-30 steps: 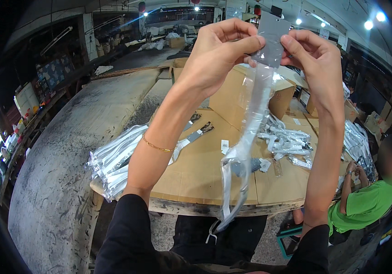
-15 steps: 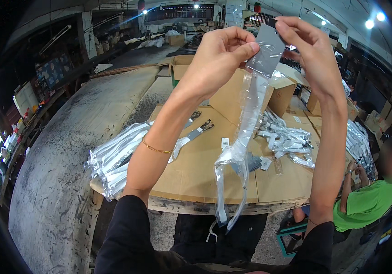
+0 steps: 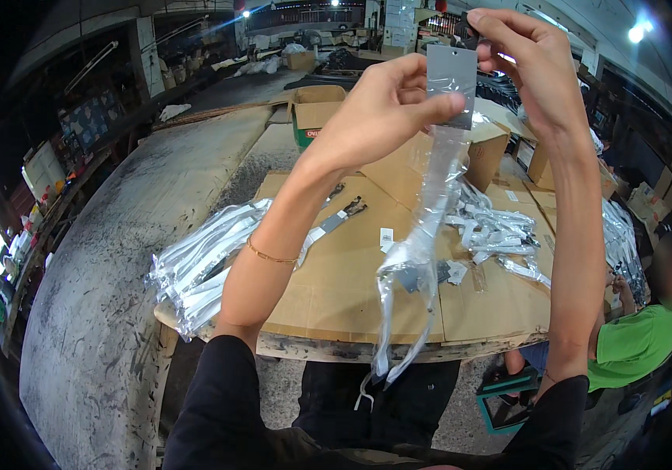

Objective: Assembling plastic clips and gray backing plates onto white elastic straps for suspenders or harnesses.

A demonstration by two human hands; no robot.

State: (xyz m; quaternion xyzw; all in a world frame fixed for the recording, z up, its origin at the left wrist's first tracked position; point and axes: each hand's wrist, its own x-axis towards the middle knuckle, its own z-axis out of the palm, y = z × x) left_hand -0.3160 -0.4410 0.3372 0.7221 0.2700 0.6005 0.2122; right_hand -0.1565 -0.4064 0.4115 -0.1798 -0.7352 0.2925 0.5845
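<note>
My left hand [image 3: 391,106] pinches a grey header card [image 3: 452,72] between thumb and fingers; a small hole shows near its top edge. From the card hangs a clear plastic sleeve with a white strap-like item [image 3: 418,251], its two loose ends dangling past the table edge. Close by the card's top right corner, my right hand [image 3: 536,66] pinches a small black piece [image 3: 465,30], perhaps a plastic hook; its shape is hard to make out. Below, on flattened cardboard [image 3: 312,301], lie several similar bagged strips [image 3: 210,262] at left and another heap [image 3: 492,227] at right.
Open cardboard boxes [image 3: 316,110] stand at the back. Grey cards [image 3: 408,279] and a white label [image 3: 386,238] lie on the cardboard. A long stained table [image 3: 101,298] runs along the left. At right sits a person in a green shirt [image 3: 641,348] beside more bagged strips [image 3: 622,243].
The grey card has turned from tilted to nearly upright. My right hand has come off the card, moving slightly up and right with the black piece; the hanging strap swung a little right.
</note>
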